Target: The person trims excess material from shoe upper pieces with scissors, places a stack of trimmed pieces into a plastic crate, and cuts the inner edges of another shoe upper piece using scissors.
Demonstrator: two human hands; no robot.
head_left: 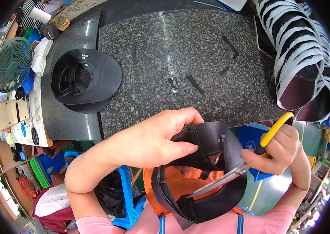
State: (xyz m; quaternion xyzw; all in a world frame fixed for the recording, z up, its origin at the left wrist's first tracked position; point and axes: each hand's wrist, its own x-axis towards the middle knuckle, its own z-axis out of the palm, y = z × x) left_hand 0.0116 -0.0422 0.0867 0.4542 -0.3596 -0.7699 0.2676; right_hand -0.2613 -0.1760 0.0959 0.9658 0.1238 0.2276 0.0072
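Close to my body, over the front edge of the table, my left hand [155, 134] grips a curved black leather-like piece [209, 136], perhaps a shoe upper, thumb on one face and fingers behind. The piece bends round into an open loop that hangs in front of an orange cloth [180, 177]. In my right hand [280, 152] is a pair of scissors [227, 177] with yellow-and-black handles. Their blades reach across the opening of the loop, pointing down and left. Whether they touch its edge, I cannot tell.
Similar black pieces [108, 78] lie nested at the left of the speckled stone tabletop [145, 35]. Thin black scraps [194, 84] are scattered over it. Rows of dark pieces with white jagged edges [285, 39] stand at the right. A blue bin [246, 136] sits below the table.
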